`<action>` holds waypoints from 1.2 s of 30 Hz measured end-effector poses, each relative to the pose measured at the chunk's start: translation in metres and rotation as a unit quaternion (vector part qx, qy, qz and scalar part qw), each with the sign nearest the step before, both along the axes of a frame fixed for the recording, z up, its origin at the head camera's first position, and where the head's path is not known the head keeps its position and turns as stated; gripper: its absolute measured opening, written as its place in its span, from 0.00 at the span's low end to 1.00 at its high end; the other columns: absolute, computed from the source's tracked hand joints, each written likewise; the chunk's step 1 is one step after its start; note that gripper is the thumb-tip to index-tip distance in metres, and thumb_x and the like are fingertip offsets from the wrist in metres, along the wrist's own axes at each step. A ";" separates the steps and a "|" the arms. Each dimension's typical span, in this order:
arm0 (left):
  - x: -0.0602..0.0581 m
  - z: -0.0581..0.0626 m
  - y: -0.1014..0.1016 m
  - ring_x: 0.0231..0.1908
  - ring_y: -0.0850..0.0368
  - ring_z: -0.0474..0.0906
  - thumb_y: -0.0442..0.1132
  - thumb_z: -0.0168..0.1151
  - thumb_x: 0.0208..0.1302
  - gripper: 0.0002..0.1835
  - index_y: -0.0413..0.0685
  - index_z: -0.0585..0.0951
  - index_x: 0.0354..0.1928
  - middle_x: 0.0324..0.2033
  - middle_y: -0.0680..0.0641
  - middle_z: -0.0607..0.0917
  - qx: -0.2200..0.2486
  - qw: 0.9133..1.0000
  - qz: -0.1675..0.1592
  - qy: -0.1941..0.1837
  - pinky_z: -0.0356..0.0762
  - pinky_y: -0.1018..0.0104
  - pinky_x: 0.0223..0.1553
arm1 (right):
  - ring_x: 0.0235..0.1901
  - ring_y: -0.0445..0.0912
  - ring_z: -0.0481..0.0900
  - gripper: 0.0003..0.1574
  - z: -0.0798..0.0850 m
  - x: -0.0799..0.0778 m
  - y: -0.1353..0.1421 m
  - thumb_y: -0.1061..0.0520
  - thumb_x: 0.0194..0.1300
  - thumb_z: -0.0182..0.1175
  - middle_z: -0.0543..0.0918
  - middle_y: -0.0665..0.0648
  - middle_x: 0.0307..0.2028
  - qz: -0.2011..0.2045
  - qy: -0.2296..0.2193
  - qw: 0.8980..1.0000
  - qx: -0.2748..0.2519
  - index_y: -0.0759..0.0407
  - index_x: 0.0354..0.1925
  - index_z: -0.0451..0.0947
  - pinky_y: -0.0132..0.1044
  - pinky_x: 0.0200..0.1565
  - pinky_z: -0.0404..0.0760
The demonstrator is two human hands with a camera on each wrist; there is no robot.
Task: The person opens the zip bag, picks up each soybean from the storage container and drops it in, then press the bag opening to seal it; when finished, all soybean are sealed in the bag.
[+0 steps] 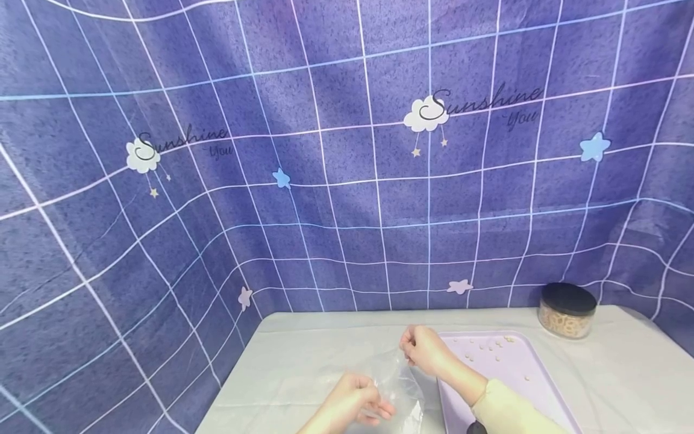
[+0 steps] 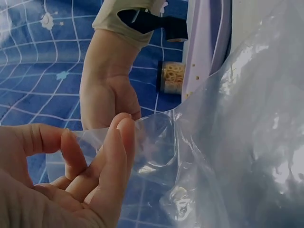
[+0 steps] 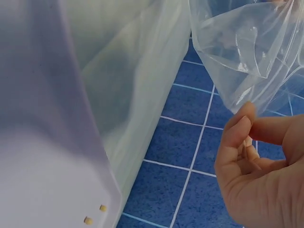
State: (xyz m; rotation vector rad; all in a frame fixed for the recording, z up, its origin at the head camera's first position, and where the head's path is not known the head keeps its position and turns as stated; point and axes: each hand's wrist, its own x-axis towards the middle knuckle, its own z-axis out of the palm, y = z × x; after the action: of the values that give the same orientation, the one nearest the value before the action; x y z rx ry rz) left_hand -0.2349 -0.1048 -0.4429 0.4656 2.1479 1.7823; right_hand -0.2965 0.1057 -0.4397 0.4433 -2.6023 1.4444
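Observation:
A clear plastic bag (image 1: pixel 400 386) stretches between both hands above the table. My left hand (image 1: pixel 355 399) pinches its edge between thumb and index finger, the other fingers spread against the film. In the left wrist view, the bag (image 2: pixel 256 123) fills the right side, beside the left hand (image 2: pixel 85 175). Farther from me, my right hand (image 1: pixel 427 351) holds a corner of the bag between thumb and fingertips, near the tray's left edge. The right wrist view shows the right hand (image 3: pixel 259 166) at the lowest point of the bag (image 3: pixel 247 52).
A light purple tray (image 1: pixel 512 367) with several small beige pieces (image 1: pixel 490 348) lies to the right, partly under the right forearm. Behind it stands a clear jar (image 1: pixel 566 313) with a black lid, holding ring-shaped pieces. A blue-purple grid-patterned cloth (image 1: pixel 347 241) hangs behind the table.

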 end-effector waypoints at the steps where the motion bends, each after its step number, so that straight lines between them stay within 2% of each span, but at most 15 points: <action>1: 0.001 0.000 0.000 0.31 0.51 0.88 0.31 0.52 0.56 0.08 0.47 0.74 0.20 0.30 0.35 0.89 0.002 1.000 0.002 0.000 0.86 0.64 0.30 | 0.18 0.43 0.77 0.07 0.000 0.000 0.000 0.69 0.63 0.58 0.75 0.51 0.19 -0.008 -0.001 1.000 0.002 0.62 0.28 0.74 0.33 0.21 0.80; 5: 0.003 0.001 0.001 0.30 0.52 0.88 0.31 0.52 0.56 0.08 0.45 0.75 0.21 0.29 0.35 0.89 0.000 1.000 0.014 0.003 0.86 0.63 0.29 | 0.16 0.44 0.79 0.05 -0.002 -0.001 0.002 0.67 0.55 0.60 0.76 0.51 0.18 -0.046 -0.003 0.999 0.004 0.61 0.25 0.74 0.33 0.20 0.80; 8: 0.004 0.000 0.001 0.29 0.52 0.87 0.31 0.52 0.56 0.08 0.47 0.74 0.21 0.28 0.36 0.89 -0.004 1.000 0.028 0.004 0.86 0.63 0.28 | 0.16 0.45 0.81 0.07 -0.005 -0.002 0.002 0.66 0.54 0.62 0.77 0.52 0.17 -0.053 -0.010 0.998 -0.012 0.61 0.25 0.73 0.33 0.18 0.80; 12: 0.001 0.000 0.003 0.29 0.51 0.87 0.30 0.52 0.56 0.09 0.48 0.71 0.21 0.27 0.37 0.89 -0.019 0.998 0.052 0.017 0.86 0.62 0.27 | 0.16 0.46 0.81 0.05 -0.006 -0.006 0.003 0.69 0.52 0.60 0.77 0.53 0.17 -0.036 -0.015 0.998 -0.044 0.63 0.26 0.73 0.33 0.19 0.82; 16: -0.006 0.000 0.003 0.27 0.52 0.85 0.32 0.54 0.59 0.07 0.44 0.74 0.24 0.24 0.44 0.87 -0.065 0.993 0.072 0.070 0.86 0.59 0.27 | 0.18 0.44 0.80 0.05 -0.005 -0.009 0.006 0.71 0.51 0.58 0.78 0.53 0.18 -0.005 -0.017 0.998 -0.055 0.64 0.27 0.75 0.33 0.21 0.84; 19: -0.013 0.003 0.000 0.22 0.59 0.80 0.36 0.59 0.61 0.07 0.45 0.75 0.25 0.20 0.51 0.83 -0.120 0.980 0.092 0.129 0.81 0.66 0.23 | 0.19 0.45 0.81 0.06 -0.004 -0.008 0.007 0.72 0.53 0.58 0.78 0.54 0.19 0.026 -0.021 0.997 -0.063 0.64 0.28 0.75 0.36 0.24 0.86; 22: -0.021 0.010 -0.004 0.17 0.65 0.70 0.39 0.63 0.61 0.09 0.49 0.74 0.25 0.16 0.57 0.76 -0.166 0.961 0.120 0.188 0.70 0.73 0.18 | 0.20 0.45 0.81 0.05 -0.003 -0.008 0.008 0.73 0.55 0.58 0.79 0.54 0.20 0.052 -0.025 0.996 -0.071 0.65 0.28 0.75 0.39 0.27 0.88; 24: -0.028 0.018 -0.006 0.19 0.65 0.67 0.38 0.66 0.61 0.10 0.50 0.73 0.27 0.18 0.58 0.73 -0.172 0.949 0.129 0.230 0.67 0.74 0.19 | 0.21 0.46 0.82 0.05 -0.001 -0.008 0.010 0.73 0.56 0.58 0.79 0.54 0.21 0.064 -0.029 0.995 -0.076 0.66 0.29 0.75 0.41 0.28 0.89; 25: -0.032 0.023 -0.007 0.20 0.65 0.68 0.37 0.66 0.60 0.09 0.50 0.74 0.28 0.19 0.58 0.73 -0.166 0.946 0.127 0.247 0.69 0.74 0.21 | 0.21 0.46 0.82 0.05 -0.001 -0.008 0.011 0.73 0.57 0.58 0.79 0.54 0.21 0.069 -0.030 0.994 -0.075 0.66 0.29 0.75 0.41 0.28 0.89; 26: -0.037 0.029 -0.008 0.22 0.65 0.69 0.36 0.67 0.60 0.08 0.49 0.75 0.30 0.21 0.58 0.74 -0.155 0.945 0.119 0.264 0.71 0.73 0.24 | 0.22 0.46 0.82 0.05 -0.001 -0.008 0.012 0.73 0.57 0.58 0.79 0.54 0.21 0.072 -0.032 0.994 -0.074 0.66 0.29 0.75 0.41 0.29 0.89; 28: -0.047 0.042 -0.009 0.28 0.63 0.74 0.34 0.67 0.61 0.06 0.48 0.77 0.33 0.26 0.56 0.78 -0.125 0.945 0.084 0.291 0.77 0.69 0.32 | 0.22 0.46 0.82 0.04 0.000 -0.008 0.013 0.73 0.58 0.58 0.79 0.54 0.21 0.078 -0.033 0.994 -0.072 0.67 0.30 0.75 0.39 0.28 0.89; 31: -0.066 0.058 -0.010 0.38 0.59 0.80 0.33 0.67 0.63 0.04 0.47 0.81 0.38 0.33 0.53 0.84 -0.101 0.943 -0.003 0.316 0.80 0.61 0.47 | 0.22 0.46 0.83 0.01 -0.001 -0.009 0.016 0.71 0.59 0.58 0.80 0.54 0.21 0.087 -0.031 0.994 -0.064 0.69 0.30 0.76 0.35 0.27 0.88; 33: -0.078 0.064 -0.011 0.44 0.57 0.82 0.32 0.67 0.63 0.06 0.47 0.83 0.41 0.38 0.52 0.87 -0.105 0.938 -0.069 0.323 0.79 0.57 0.54 | 0.22 0.47 0.83 0.01 -0.001 -0.009 0.018 0.70 0.60 0.58 0.81 0.55 0.22 0.097 -0.030 0.993 -0.062 0.70 0.31 0.76 0.35 0.27 0.88; 36: -0.094 0.065 -0.012 0.50 0.59 0.81 0.32 0.67 0.63 0.08 0.48 0.86 0.43 0.42 0.53 0.88 -0.138 0.930 -0.143 0.310 0.76 0.58 0.60 | 0.22 0.47 0.84 0.03 -0.002 -0.010 0.019 0.69 0.61 0.60 0.82 0.55 0.22 0.110 -0.031 0.991 -0.062 0.71 0.31 0.77 0.36 0.28 0.88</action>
State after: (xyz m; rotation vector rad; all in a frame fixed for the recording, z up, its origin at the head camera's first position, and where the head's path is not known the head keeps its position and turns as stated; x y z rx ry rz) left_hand -0.3293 -0.1169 -0.3777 1.3312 2.5008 1.2454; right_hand -0.3070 0.1245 -0.4413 0.6995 -2.5575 1.7022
